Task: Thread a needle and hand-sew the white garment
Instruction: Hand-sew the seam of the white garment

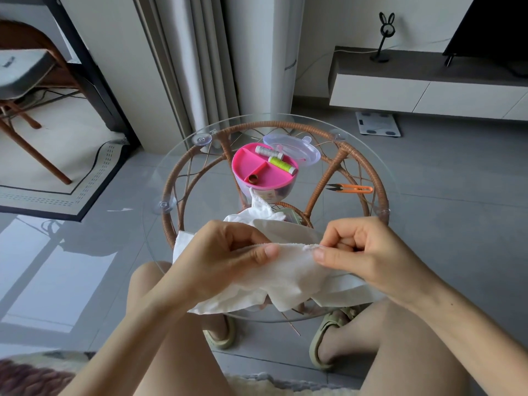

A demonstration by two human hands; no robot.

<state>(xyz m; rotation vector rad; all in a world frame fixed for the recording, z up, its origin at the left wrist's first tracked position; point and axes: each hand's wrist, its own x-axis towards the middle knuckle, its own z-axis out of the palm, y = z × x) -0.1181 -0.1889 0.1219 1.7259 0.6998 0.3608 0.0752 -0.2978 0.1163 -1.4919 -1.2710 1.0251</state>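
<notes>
The white garment (pixel 288 277) lies bunched over the near edge of the round glass table (pixel 183 155), stretched between both hands. My left hand (pixel 228 258) pinches its folded edge, thumb on top. A little to the right, my right hand (pixel 363 252) pinches the same edge, fingers curled. No needle or thread can be made out at the seam. Behind the garment stands a pink sewing box (pixel 264 172) holding a grey spool (pixel 267 151) and a lime-green spool (pixel 281 164).
The box's clear lid (pixel 297 148) lies behind it. Orange thread snips (pixel 353 189) rest on the glass at the right. The table has a wicker frame (pixel 343 155). My knees and sandalled feet sit under the near edge. A chair stands far left, a TV bench far right.
</notes>
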